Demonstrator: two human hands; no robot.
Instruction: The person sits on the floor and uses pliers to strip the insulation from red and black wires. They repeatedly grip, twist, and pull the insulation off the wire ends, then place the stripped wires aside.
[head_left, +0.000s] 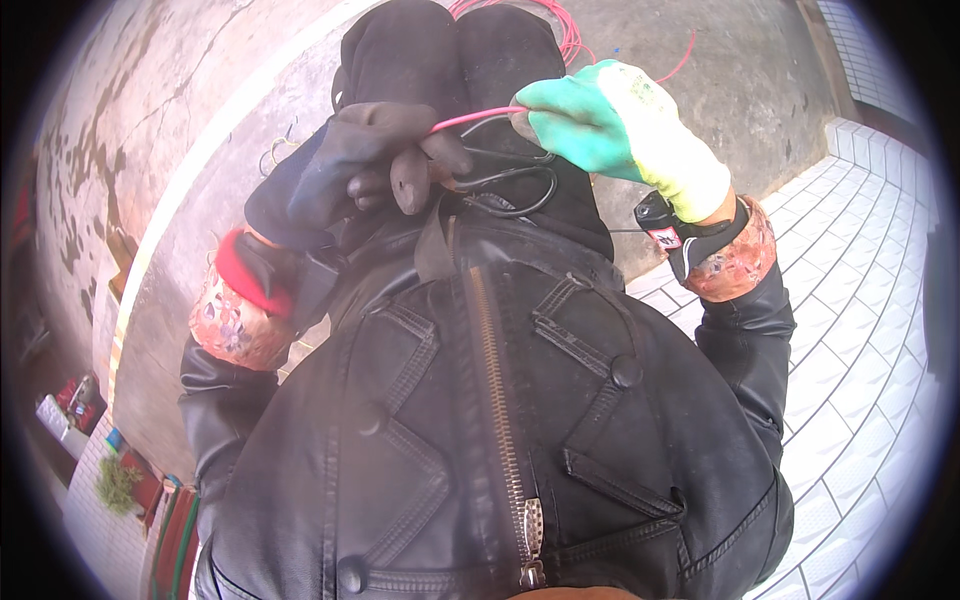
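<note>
A pink insulated wire (480, 117) stretches between my two gloved hands above my lap. My left hand (390, 154), in a dark work glove, has its fingers closed around one part of the wire. My right hand (592, 116), in a green-coated glove with a pale yellow-white cuff, pinches the wire between thumb and fingers. Thin black loops (551, 191) lie over my dark trousers, just right of my left fingers. They resemble scissor handles, though I cannot tell whether they are that or cable. The left palm and whatever lies within it are hidden.
A loose coil of pink wire (566, 30) lies on the concrete floor (735, 90) beyond my knees. Small wire scraps (279, 146) are scattered to the left. White tiles (847, 300) border the right side. A potted plant (116, 484) stands at lower left.
</note>
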